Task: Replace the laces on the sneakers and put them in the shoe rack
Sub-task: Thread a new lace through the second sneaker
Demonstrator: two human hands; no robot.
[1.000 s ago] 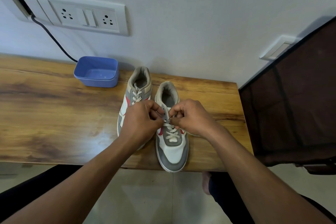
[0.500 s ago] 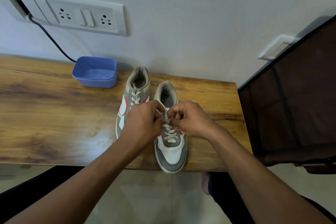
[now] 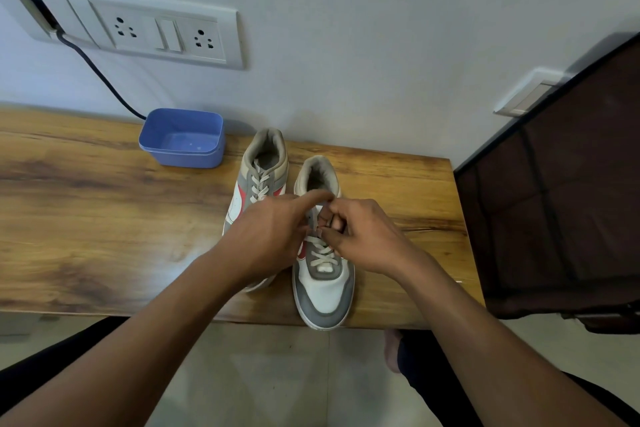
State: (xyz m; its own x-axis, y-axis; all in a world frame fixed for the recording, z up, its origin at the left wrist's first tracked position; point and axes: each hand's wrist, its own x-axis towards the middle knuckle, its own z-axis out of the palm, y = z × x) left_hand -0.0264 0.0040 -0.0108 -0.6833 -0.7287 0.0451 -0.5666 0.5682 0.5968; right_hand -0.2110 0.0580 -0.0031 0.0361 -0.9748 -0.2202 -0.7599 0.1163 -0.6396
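Note:
Two grey, white and red sneakers stand side by side on the wooden table, toes toward me. The left sneaker is fully laced with a cream lace. Over the tongue of the right sneaker both hands meet. My left hand stretches its index finger across toward the right hand, the other fingers curled near the lace. My right hand pinches the cream lace at the upper eyelets. The lace ends are hidden by the fingers.
A blue plastic tub sits by the wall behind the left sneaker. A black cable runs from the wall socket panel down behind the tub. A dark fabric shoe rack stands right of the table.
My left index finger has straightened and reached over toward the right hand. Both hands stay over the right sneaker's upper eyelets. The sneakers have not moved.

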